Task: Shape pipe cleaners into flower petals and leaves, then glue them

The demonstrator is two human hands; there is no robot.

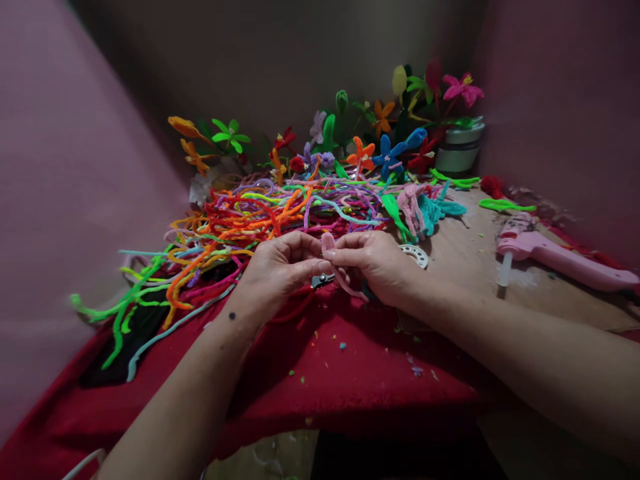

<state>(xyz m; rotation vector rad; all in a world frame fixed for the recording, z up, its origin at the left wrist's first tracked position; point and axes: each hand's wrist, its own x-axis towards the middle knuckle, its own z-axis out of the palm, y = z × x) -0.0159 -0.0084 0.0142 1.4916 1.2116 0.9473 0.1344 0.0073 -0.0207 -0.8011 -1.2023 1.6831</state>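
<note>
A pale pink pipe cleaner (329, 241) is pinched between my two hands over the front of the table. Its folded end stands up between the fingertips, and its loose tail hangs down to the right. My left hand (285, 260) is closed on it with thumb and fingers. Opposite, my right hand (370, 260) pinches the same piece, its lower fingers partly hidden. Just below the hands lies a metal tool (323, 281), mostly covered, so I cannot make out its kind. A white ring with holes (415, 256) shows beside my right wrist.
A tangled heap of coloured pipe cleaners (270, 213) spreads behind and left of my hands. Pipe cleaner flowers (387, 157) stand at the back, near a pale green pot (457, 150). On the brown board (460, 267) at right lies a pink glue gun (560, 257). Scraps dot the red cloth (350, 367).
</note>
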